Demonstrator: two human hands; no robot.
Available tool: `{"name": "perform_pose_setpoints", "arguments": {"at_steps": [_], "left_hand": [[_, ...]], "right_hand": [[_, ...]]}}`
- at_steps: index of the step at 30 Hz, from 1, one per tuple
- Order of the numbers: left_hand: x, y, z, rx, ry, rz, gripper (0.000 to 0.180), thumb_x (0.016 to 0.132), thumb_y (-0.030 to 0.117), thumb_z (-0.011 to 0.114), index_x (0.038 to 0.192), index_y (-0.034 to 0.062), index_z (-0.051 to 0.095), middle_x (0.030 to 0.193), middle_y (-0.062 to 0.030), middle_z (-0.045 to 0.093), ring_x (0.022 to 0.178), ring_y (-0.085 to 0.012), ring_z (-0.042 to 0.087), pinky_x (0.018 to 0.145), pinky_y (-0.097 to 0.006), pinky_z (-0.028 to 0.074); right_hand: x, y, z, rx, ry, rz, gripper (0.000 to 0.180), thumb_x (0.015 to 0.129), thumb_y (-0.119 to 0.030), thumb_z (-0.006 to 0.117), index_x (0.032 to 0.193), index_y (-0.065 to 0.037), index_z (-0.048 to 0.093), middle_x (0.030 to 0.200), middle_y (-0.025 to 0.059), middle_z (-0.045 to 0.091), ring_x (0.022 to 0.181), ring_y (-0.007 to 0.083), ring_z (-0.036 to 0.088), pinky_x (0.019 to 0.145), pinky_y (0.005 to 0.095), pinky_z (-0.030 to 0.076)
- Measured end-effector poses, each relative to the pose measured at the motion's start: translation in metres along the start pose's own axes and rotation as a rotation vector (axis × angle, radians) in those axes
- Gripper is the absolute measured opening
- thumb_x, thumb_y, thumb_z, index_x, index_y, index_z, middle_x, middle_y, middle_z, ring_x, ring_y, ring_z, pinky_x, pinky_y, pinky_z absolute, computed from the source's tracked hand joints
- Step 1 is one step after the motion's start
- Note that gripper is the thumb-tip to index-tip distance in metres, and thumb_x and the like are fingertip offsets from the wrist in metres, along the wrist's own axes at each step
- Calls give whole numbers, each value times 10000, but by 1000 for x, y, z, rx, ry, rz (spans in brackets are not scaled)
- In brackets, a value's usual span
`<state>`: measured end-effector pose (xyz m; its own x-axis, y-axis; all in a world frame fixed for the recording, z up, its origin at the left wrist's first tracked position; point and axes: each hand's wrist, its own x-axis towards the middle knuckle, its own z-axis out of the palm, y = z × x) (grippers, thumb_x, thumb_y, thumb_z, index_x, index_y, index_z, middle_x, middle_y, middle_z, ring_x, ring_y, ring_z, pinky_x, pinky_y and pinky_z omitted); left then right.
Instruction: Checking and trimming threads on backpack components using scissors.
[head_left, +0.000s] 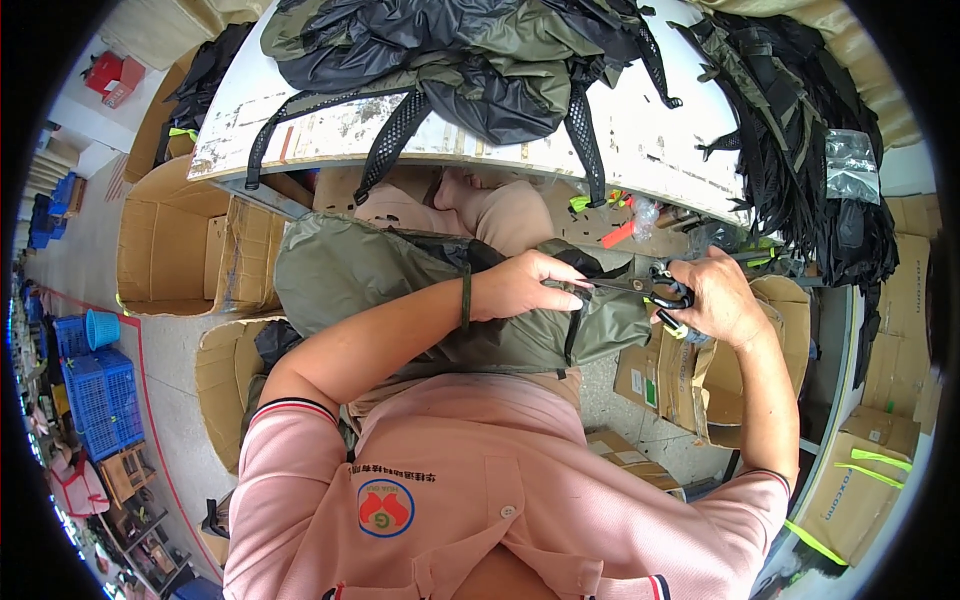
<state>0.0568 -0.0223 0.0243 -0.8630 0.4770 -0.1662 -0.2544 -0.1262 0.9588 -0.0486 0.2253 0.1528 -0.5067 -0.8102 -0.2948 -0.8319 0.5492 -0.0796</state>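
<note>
An olive-green thin-fabric bag (345, 275) with black straps and edging lies across my lap. Over its upper edge, my left hand (522, 287) is closed, thumb and fingers pinching a dark piece of its edging. Black-handled scissors (668, 290) are in my right hand (722, 298), whose fingers pass through the loops. Their blades point left and reach the pinched spot near my left fingertips. Whether the blades are parted there is too small to tell. Just below the scissor handles shows a small yellow-and-black item (678, 326), partly hidden by my right hand.
Ahead is a white worktable (235, 130) bearing a heap of black and olive fabric bags (450, 60). Black straps (800, 130) hang at its right. Open cardboard boxes stand at my left (170, 240) and right (780, 370). Blue crates (100, 395) sit farther left.
</note>
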Motion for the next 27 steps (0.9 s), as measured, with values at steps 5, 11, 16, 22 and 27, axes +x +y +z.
{"name": "perform_pose_setpoints", "arguments": {"at_steps": [5,11,16,22,27], "left_hand": [[-3,-2,-2,19,27,13,370,850,147,678,1182,-9,628,1087,-67,653,1026,-116,554,928,-264,414],[12,-10,10,-147,17,135,401,838,110,688,1197,-20,564,1091,-48,614,1039,-96,526,923,-271,426],[-26,-1,-46,115,-122,51,480,834,216,730,1218,11,528,958,-60,622,919,-130,570,811,-293,470],[-128,-14,-183,1028,190,-335,391,805,326,731,1053,36,640,994,-139,663,930,-298,625,821,-368,474],[-158,21,-167,834,283,-255,410,739,246,793,1063,42,648,1008,-131,670,931,-269,637,811,-339,484]], "right_hand": [[6,-3,-6,14,26,0,420,630,-382,812,747,-61,569,647,131,602,703,343,595,759,394,430],[35,-33,35,732,186,45,242,703,8,751,867,10,572,723,83,581,694,144,549,651,301,460],[47,-38,49,926,64,45,199,767,91,662,922,1,576,794,-4,599,768,40,548,640,235,455],[38,-17,40,888,37,157,157,777,61,664,847,-18,548,738,-45,543,702,36,491,629,217,449],[37,-3,57,799,76,180,139,772,57,653,849,-10,559,705,-36,545,689,49,480,618,235,442]]}}
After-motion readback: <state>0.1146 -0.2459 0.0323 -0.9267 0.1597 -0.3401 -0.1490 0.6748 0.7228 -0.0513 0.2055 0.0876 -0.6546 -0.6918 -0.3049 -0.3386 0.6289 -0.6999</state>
